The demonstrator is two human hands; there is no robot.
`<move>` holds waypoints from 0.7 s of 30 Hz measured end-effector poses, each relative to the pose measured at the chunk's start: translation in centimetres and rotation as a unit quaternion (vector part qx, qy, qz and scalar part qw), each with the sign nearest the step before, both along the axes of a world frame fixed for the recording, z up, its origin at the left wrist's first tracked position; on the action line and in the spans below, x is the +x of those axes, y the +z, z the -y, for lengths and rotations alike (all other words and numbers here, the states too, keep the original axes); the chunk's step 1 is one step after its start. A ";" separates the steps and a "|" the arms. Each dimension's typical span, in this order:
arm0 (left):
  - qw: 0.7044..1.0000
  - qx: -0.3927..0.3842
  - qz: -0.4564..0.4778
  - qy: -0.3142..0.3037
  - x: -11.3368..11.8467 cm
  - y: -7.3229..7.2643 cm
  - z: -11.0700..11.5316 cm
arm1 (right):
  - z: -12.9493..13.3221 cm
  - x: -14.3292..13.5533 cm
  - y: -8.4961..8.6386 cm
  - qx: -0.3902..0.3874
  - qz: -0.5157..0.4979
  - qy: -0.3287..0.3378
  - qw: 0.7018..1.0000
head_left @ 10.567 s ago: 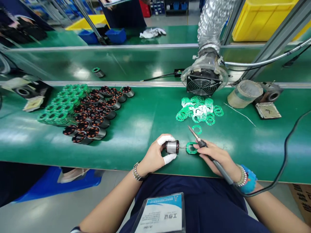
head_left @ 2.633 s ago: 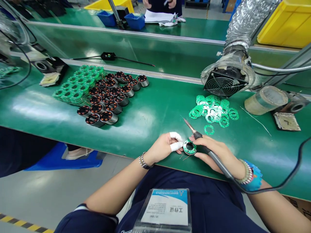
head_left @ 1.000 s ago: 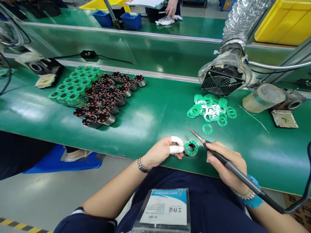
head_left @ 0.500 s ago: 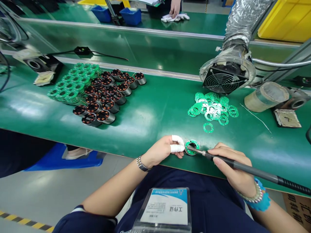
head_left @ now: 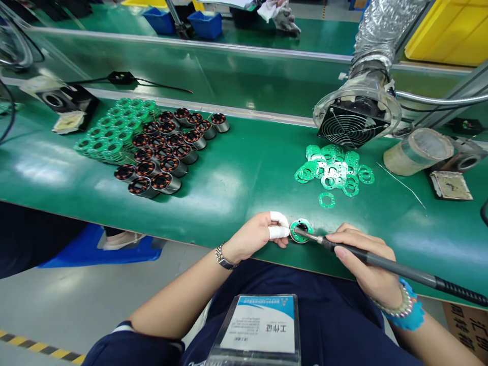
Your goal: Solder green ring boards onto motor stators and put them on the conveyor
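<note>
On the green bench, close to its front edge, stands a motor stator with a green ring-shaped circuit board [head_left: 306, 224] on top. My left hand [head_left: 263, 234], with white covers on thumb and forefinger, is closed at the stator's left edge; the exact grip is partly hidden. My right hand [head_left: 366, 259] is wrapped around the handle of a soldering iron [head_left: 400, 273]. The iron's metal tip reaches over the ring board from the right and meets its left inner part. A loose green ring board [head_left: 327, 200] lies just beyond the stator.
A pile of ring boards [head_left: 335, 168] lies below a fume extractor fan [head_left: 348, 127]. Rows of motor stators [head_left: 163, 152] and stacked green boards [head_left: 110, 134] stand at left. At right are a plastic jar [head_left: 415, 150], a soldering iron stand [head_left: 453, 183] and a thin wire [head_left: 402, 187].
My hands, the iron and the stator stay almost still. Across the bench, another person's hand has lifted the white gloves from the far table. The black cable behind has shifted slightly left.
</note>
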State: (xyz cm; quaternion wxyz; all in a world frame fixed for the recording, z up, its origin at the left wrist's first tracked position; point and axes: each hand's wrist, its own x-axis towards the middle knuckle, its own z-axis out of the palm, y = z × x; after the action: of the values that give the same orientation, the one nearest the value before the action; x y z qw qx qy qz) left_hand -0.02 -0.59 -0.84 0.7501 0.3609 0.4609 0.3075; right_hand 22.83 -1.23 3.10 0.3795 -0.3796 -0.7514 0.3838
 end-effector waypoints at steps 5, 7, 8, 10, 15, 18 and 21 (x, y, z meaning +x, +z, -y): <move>1.000 0.000 -0.011 -0.001 0.0 0.1 0.0 | -0.3 0.3 -0.4 0.014 -0.016 0.005 1.000; 1.000 0.000 -0.011 0.000 0.0 0.1 0.0 | -0.8 0.0 -0.7 0.031 0.000 0.022 0.999; 1.000 0.000 -0.012 0.001 0.0 0.0 0.0 | -1.2 -0.2 -0.9 0.042 0.018 0.043 0.998; 1.000 0.003 -0.011 0.001 0.1 0.0 0.0 | -2.1 -0.8 -1.1 0.059 0.069 0.103 0.991; 1.000 0.019 -0.014 -0.001 -0.3 0.2 0.2 | -3.3 -1.9 -1.9 0.046 0.128 0.167 0.977; 1.000 0.023 0.000 0.003 -0.8 0.4 0.8 | -2.8 -2.0 -2.5 0.044 0.131 0.123 0.983; 0.999 0.032 -0.025 0.005 -1.0 0.3 1.4 | -1.6 -2.0 -3.1 0.061 0.129 0.060 0.988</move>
State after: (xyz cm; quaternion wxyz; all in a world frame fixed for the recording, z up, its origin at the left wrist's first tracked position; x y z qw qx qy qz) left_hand -1.01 -1.99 -0.52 0.7251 0.3903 0.4707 0.3167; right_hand 20.82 0.37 -0.02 0.2782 -0.3560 -0.8376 0.3072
